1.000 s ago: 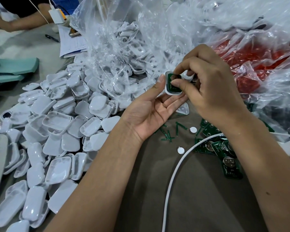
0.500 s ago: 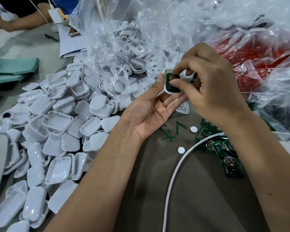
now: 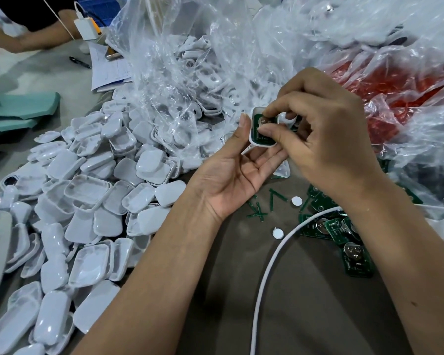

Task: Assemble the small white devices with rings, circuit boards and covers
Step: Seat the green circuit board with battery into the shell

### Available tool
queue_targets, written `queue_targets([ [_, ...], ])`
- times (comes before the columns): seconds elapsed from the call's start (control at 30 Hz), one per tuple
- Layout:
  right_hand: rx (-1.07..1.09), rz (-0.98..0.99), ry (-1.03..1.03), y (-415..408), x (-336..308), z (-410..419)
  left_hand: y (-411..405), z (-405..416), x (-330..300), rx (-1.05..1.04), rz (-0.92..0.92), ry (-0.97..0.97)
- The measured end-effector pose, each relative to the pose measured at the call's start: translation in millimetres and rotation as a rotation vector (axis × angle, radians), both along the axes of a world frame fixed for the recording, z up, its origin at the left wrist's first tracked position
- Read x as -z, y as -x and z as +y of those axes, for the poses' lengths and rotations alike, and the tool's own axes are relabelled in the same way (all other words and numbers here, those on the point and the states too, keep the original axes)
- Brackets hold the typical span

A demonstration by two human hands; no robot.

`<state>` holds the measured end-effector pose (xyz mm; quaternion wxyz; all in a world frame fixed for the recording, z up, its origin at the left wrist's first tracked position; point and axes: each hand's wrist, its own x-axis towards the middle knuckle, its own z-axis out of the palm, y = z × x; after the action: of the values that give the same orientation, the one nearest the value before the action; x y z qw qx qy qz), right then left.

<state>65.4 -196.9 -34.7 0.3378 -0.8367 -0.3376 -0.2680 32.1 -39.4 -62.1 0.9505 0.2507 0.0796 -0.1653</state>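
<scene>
Little has shifted: the white shell (image 3: pixel 254 129) is still cradled on the left hand (image 3: pixel 237 172) fingers, thumb alongside. Right hand (image 3: pixel 326 139) fingers are pinched on the circuit board (image 3: pixel 263 128), pressed in, presumably for seating.

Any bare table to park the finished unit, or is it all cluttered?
Bare brown table shows near the person, between the forearms, on both sides of the white cable. Crowded: the white cover pile on the left, the loose circuit boards by the right wrist, green offcuts and the plastic bags behind.
</scene>
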Motion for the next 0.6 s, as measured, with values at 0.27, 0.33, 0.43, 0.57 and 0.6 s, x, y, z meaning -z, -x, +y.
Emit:
queue_targets([
  [0.27,0.041,0.019,-0.097,0.8,-1.8,-1.7,-1.6,0.1,1.7,0.010,-0.022,0.028],
  [0.33,0.032,0.030,-0.108,1.3,-2.1,-1.3,-1.5,-0.1,1.8,0.033,-0.026,0.000],
  [0.43,0.026,0.056,-0.131,1.8,-3.6,-0.8,-1.2,-0.5,1.7,0.058,-0.015,-0.026],
  [0.57,0.029,0.150,-0.177,4.1,-3.9,1.7,-0.2,-3.0,2.5,0.046,0.001,-0.044],
  [0.6,0.032,0.170,-0.188,4.5,-3.9,2.5,-0.1,-3.5,2.9,0.039,0.003,-0.039],
])
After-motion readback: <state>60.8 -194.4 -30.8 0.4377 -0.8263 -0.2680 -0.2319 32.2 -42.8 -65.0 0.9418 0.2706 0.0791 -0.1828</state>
